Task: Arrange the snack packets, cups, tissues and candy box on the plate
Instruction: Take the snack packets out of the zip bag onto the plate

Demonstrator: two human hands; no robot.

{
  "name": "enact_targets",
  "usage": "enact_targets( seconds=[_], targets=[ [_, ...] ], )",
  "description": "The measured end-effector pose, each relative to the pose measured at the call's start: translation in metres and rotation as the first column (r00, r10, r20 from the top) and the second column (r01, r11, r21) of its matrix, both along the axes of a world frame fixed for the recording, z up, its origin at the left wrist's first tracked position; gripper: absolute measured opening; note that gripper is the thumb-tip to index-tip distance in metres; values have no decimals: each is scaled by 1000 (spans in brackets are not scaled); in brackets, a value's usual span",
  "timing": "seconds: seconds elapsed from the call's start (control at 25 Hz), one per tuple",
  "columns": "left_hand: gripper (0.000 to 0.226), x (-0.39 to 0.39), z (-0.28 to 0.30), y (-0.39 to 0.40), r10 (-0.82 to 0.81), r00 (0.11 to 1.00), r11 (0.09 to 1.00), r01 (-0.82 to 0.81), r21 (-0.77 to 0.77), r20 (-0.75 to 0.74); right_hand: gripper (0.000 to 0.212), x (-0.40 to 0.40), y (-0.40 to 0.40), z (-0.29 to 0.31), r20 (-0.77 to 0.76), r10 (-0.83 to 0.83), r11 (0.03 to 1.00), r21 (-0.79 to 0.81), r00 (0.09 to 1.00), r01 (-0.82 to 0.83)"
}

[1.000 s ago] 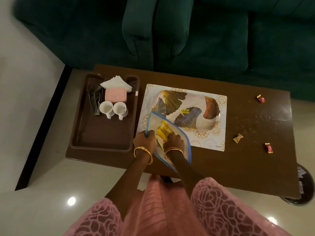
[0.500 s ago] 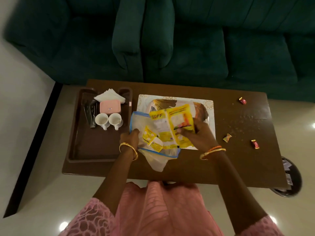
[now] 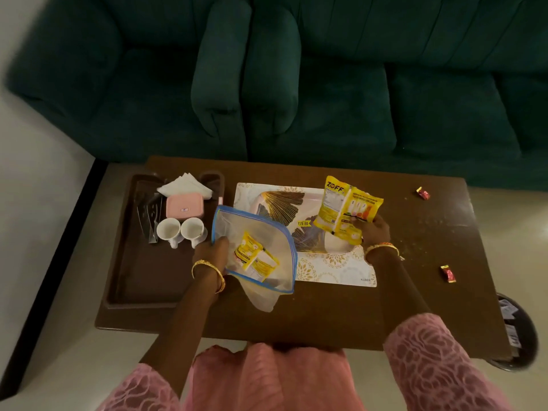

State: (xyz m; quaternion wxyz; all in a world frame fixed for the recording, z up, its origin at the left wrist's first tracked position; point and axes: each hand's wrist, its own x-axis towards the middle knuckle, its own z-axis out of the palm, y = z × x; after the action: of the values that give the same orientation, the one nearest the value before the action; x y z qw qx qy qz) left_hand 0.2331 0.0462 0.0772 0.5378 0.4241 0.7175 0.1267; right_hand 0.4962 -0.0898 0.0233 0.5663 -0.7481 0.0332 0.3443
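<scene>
Low centre, the left hand (image 3: 212, 250) grips a clear zip bag (image 3: 255, 247) with yellow packets (image 3: 256, 258) inside, overlapping the plate (image 3: 335, 262). Right hand (image 3: 374, 232) pinches two yellow snack packets (image 3: 347, 210) above the plate. Red candies (image 3: 447, 273) dot the table's right. Upper left, the brown tray (image 3: 142, 277) holds two cups (image 3: 181, 231), pink candy box (image 3: 184, 205), tissues (image 3: 185, 185).

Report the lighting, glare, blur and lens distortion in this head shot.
Head view: dim, warm indoor light; the sofa is nearly black-green. A sheen falls on the table near its right side. The wide lens bows the table edges. The snack packets in the right hand are slightly soft, though the brand name reads; the zip bag in the left hand is clear.
</scene>
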Motion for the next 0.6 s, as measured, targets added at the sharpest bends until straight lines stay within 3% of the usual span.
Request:
enact_targets(
  seconds=[0.16,0.28,0.4,0.52,0.6],
  targets=[
    [43,7,-17,6,32,999,999,-34,-29,-36,24,6,35,-33,293,103,976,-216,950,-39],
    [21,23,-21,13,86,996,996,-86,3,-26,15,2,64,-65,498,317,906,-410,808,-103],
    [14,38,-23,17,142,990,989,-143,25,17,37,0,91,-92,430,536,776,-589,726,-225],
    [8,47,-24,17,166,984,986,-167,10,62,45,-12,110,-118,265,664,680,-604,699,-416],
    [13,44,-31,16,178,983,984,-178,-6,45,37,-14,111,-124,258,630,715,-561,732,-418]
  ],
)
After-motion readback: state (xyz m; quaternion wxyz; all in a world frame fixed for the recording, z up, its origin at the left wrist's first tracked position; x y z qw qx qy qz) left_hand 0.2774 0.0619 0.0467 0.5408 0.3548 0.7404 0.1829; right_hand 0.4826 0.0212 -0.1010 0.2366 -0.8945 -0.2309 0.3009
